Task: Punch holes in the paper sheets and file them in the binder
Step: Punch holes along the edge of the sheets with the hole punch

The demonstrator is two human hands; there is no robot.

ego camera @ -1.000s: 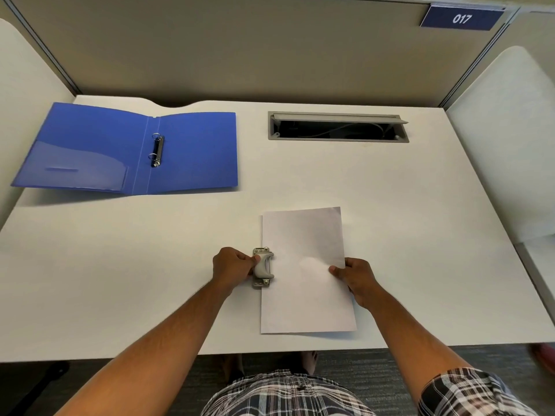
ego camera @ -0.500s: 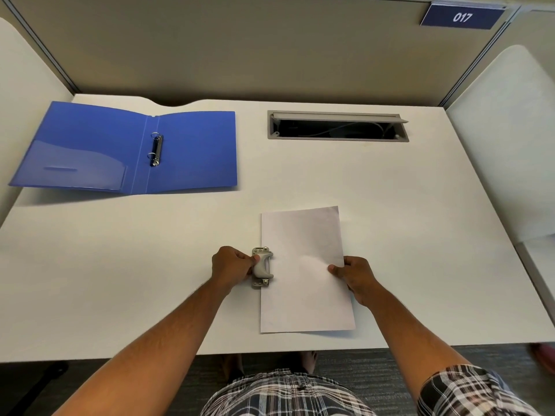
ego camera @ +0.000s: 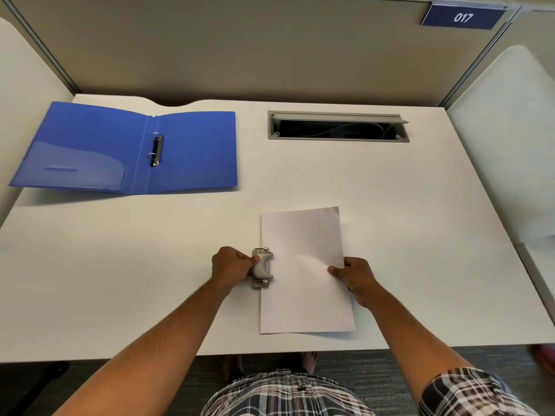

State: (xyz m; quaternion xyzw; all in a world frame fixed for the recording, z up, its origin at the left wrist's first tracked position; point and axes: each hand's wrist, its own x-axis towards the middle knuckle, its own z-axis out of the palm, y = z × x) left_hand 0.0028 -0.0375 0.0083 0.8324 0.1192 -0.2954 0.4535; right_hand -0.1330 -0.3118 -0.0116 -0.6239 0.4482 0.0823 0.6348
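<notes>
White rectangular paper sheet [ego camera: 303,271] lies on the white tabletop [ego camera: 420,205], its nine-o'clock edge hidden inside the grey metal hole punch [ego camera: 262,268]. Left hand [ego camera: 232,265] grips the punch; right hand [ego camera: 356,276] pinches the three-o'clock edge. Open blue ring binder [ego camera: 126,148] lies at ten o'clock.

Your left hand [ego camera: 232,265] grips the small grey metal hole punch [ego camera: 262,268], thumb on its curved lever, while your right hand [ego camera: 354,276] pinches the right edge of the white paper sheet [ego camera: 303,271]. The sheet's left edge sits inside the punch's slot — the rest lies flat on the white desk [ego camera: 120,280]. Well apart, at the far left, the blue plastic ring binder [ego camera: 192,151] lies open, its two metal rings [ego camera: 156,150] closed. A grey rectangular cable tray [ego camera: 338,129] is set into the desk further back — a dark blue sign reading 017 [ego camera: 462,17] hangs on the partition above.
</notes>
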